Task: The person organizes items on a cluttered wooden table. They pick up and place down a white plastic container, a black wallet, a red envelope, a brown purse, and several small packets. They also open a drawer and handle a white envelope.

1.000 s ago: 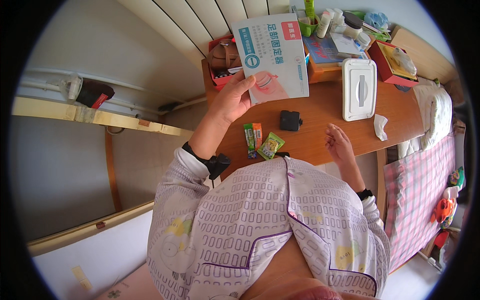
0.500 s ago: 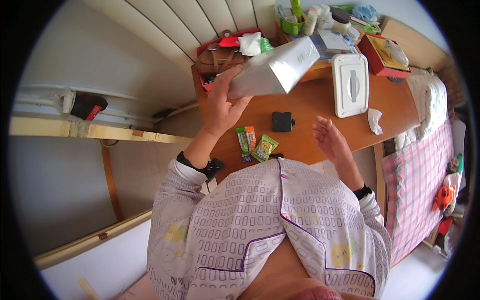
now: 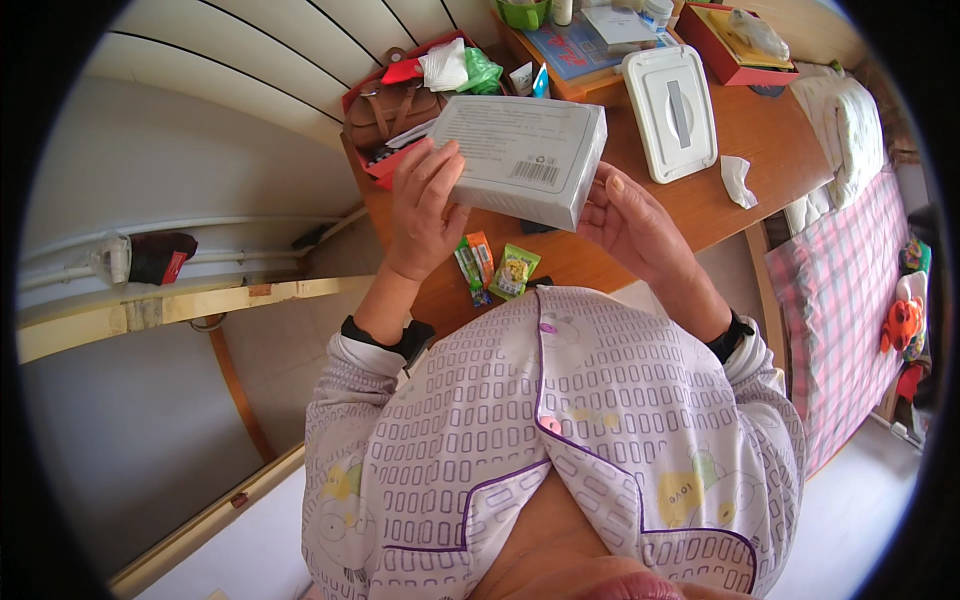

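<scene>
I hold a flat white cardboard box (image 3: 520,155) in both hands above the wooden desk (image 3: 770,140), its printed back face turned up toward me. My left hand (image 3: 425,205) grips its left end, fingers spread over the top. At the right end my right hand (image 3: 630,225) cups the lower corner, thumb against the edge. Under the box, on the desk, lie a few small green and orange snack packets (image 3: 495,268), and a small dark object is mostly hidden by the box.
A white lidded plastic box (image 3: 670,110) and a crumpled tissue (image 3: 738,178) lie on the desk to the right. A red bin with a brown bag (image 3: 390,105) sits at the desk's left end. Books and a red tray crowd the far edge. A pink checked bed (image 3: 845,290) stands at right.
The box came down from a raised left-hand hold and flipped back face up. My right hand rose off the desk and took its right end.
</scene>
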A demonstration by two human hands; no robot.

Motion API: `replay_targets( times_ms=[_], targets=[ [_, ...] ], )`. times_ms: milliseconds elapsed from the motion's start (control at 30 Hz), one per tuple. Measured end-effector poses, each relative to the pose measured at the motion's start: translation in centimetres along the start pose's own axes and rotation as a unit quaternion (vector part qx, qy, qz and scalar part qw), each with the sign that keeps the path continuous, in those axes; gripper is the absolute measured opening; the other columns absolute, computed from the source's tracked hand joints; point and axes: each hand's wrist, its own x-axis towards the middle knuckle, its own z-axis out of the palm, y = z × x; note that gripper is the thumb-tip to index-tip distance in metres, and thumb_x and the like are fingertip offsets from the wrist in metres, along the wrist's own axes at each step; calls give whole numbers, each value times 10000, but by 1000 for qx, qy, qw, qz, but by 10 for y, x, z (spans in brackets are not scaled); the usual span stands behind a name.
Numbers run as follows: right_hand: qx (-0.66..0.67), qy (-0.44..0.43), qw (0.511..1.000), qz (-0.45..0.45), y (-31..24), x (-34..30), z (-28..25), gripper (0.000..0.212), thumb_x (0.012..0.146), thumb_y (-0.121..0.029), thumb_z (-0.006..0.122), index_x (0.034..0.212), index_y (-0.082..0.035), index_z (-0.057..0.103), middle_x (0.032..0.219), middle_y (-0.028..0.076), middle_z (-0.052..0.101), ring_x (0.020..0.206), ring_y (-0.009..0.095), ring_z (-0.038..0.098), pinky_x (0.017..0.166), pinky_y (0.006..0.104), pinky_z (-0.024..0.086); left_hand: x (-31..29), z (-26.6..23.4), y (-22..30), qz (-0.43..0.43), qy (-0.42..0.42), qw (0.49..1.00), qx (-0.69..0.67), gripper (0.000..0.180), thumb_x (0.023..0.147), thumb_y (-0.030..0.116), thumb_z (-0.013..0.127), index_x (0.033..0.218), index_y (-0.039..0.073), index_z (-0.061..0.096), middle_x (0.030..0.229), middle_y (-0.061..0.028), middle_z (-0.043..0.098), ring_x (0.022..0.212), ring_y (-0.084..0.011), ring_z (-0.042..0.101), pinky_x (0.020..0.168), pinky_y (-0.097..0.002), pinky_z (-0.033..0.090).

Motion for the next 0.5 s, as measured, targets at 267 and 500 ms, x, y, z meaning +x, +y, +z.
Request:
replay_targets(
  times_ms=[267, 500],
  targets=[
    [-43, 65, 997, 12, 10, 7, -2, 517, 951, -296, 619, 1343, -34, 407, 1199, 96, 606, 1112, 182, 607, 982, 342, 493, -9, 6, 4, 45, 12, 996, 78, 574, 681, 19, 742, 1219, 164, 604, 1353, -97, 523, 1237, -350, 465, 1051, -511, 349],
    [9, 31, 999, -30, 15, 1, -21, 475, 945, -126, 575, 1382, -59, 402, 1306, 113, 553, 1185, 209, 569, 1030, 382, 463, -13, 14, 9, -25, 60, 995, 73, 690, 738, -38, 689, 1366, 76, 428, 1437, -245, 375, 1304, -386, 386, 1088, -489, 304]
  ],
)
